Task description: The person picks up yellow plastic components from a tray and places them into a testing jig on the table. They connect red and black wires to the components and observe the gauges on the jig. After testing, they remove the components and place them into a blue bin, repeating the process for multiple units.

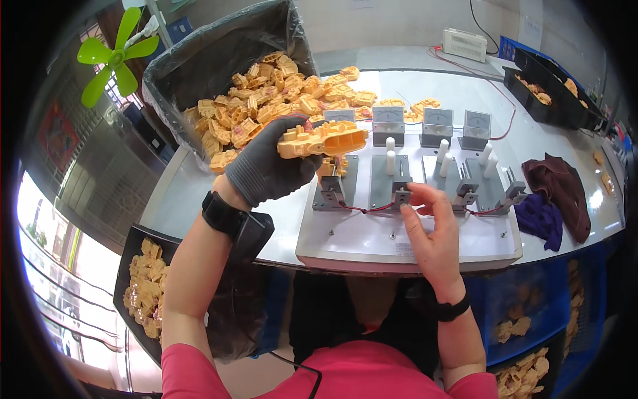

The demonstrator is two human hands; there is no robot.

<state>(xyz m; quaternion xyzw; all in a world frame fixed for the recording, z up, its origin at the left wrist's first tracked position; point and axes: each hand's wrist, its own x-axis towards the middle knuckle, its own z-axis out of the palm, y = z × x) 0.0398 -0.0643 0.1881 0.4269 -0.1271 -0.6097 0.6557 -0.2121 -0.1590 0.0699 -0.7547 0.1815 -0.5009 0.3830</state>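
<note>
Worktop (186,193), white; bin (226,44), lined in dark plastic, left side, heaped with yellow-orange mouldings (266,100) spilling rightward; white board (352,241), along the worktop's near edge, bearing four grey fixtures (379,183); left hand (269,166), grey-gloved, fingers closed round a single moulding (325,140); right hand (433,234), bare, thumb and forefinger slightly parted at the second fixture from left, whether gripping cannot be told; four dial meters (437,123), behind the fixtures; said moulding, yellow-orange, held in mid-air over the leftmost fixture; small grey block (401,197), at right thumb and forefinger
</note>
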